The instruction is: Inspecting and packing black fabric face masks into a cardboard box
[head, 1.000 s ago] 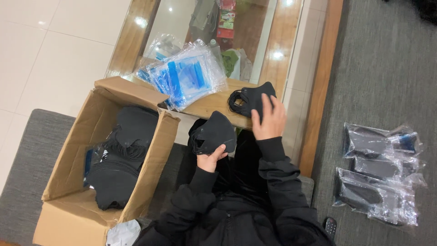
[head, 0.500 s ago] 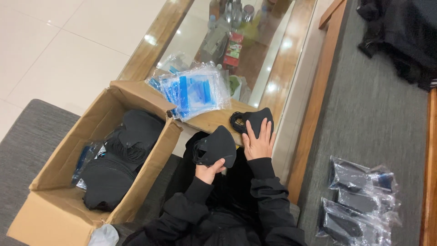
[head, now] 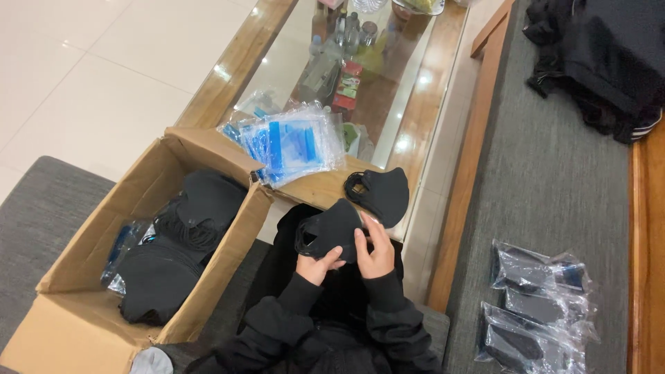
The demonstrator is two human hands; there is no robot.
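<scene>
Since the frame half a second back, the right hand has come off the black mask lying on the worktop edge and joined the left hand on the other black mask, now held by both just below the frame's centre. The fingers of each hand are curled shut on that mask, thumbs on top.

By my judgement the work is midway: several masks already sit sealed in clear bags at lower right on the grey couch, while the cardboard box at lower left holds a heap of loose black masks and a stack of empty blue-striped bags waits at centre.

How many masks remain is hidden inside the heap; the box's near corner is cut off, and the bottles under the glass are hard to make out.
</scene>
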